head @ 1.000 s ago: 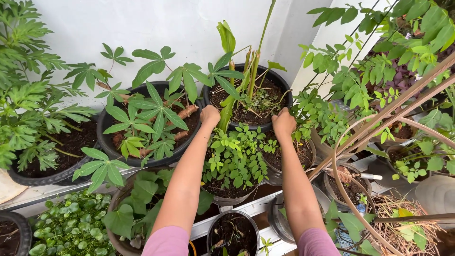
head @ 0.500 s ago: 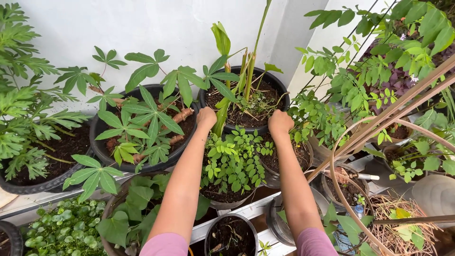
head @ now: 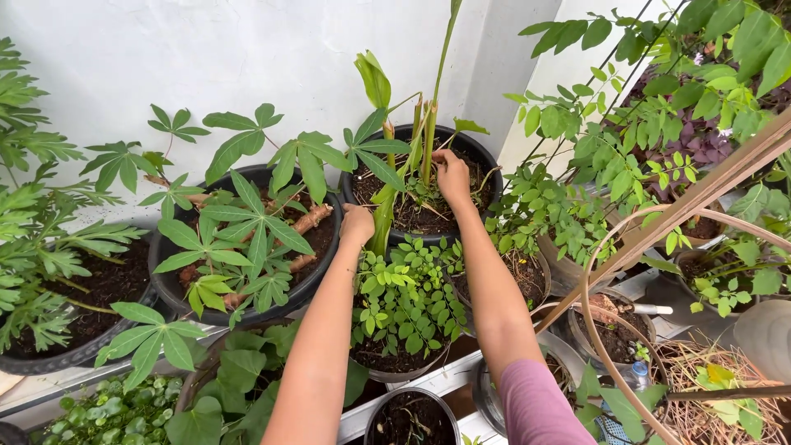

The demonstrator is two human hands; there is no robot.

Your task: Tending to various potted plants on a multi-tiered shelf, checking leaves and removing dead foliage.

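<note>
A round black pot (head: 486,161) of dark soil stands against the white wall and holds a tall green-stemmed plant (head: 428,124). My left hand (head: 357,224) rests with curled fingers on the pot's near-left rim, beside a leaning green stem. My right hand (head: 451,177) reaches over the soil inside the pot, its fingers closed at the base of the upright stems. Both forearms stretch over a smaller pot of small-leaved seedlings (head: 404,297).
A large black pot with cassava-like plants (head: 247,222) sits left of the hands, and another black pot (head: 49,354) stands further left. Leafy branches (head: 593,140), a curved hose (head: 589,297) and several small pots crowd the right. More potted greens (head: 107,412) fill the bottom edge.
My right hand has moved from the pot's near rim forward into the pot, to the base of the stems. My left hand stays at the rim.
</note>
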